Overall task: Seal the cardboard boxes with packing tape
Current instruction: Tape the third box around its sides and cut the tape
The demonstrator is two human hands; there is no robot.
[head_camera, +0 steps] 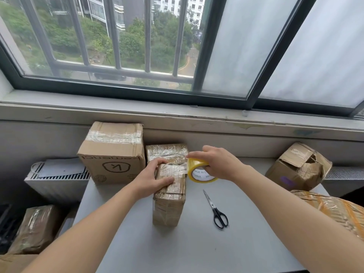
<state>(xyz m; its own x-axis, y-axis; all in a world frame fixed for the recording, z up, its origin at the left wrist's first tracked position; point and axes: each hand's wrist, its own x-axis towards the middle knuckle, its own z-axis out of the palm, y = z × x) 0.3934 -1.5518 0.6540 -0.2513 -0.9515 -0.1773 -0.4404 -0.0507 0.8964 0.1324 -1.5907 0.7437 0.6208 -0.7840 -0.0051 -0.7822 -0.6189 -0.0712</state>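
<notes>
Cardboard on this one looks worn and already carries old tape. The small box (169, 201) stands on the bench (197, 249) directly under the left grip (155, 175), which clasps its upper left edge with the fingers curled over the far end and the thumb pressed on the top face. The right grip (220, 164) is closed round the tape roll (197, 174), holding it on edge just to the right of the box top. Between the two grips a clear tape strip (175, 168) runs taut from the roll onto the box.

The box is probably light, so a pull on the strip could drag it across the smooth bench. It is best pinned from above, close to where the tape lands, as the left grip does now. Its corners and edges should be stiff, while the middle of each face may give under a thumb and the old film will be slick. The tape itself is thin and clingy and is likely to wrinkle or stick to itself if it goes slack. Holding the roll by its rim leaves it free to turn.

Scissors (216, 209) lie on the bench, nearer the person than the right grip. A large box (114, 152) stands just left of the left grip, and a torn box (299, 166) sits well to the right of the right grip
</notes>
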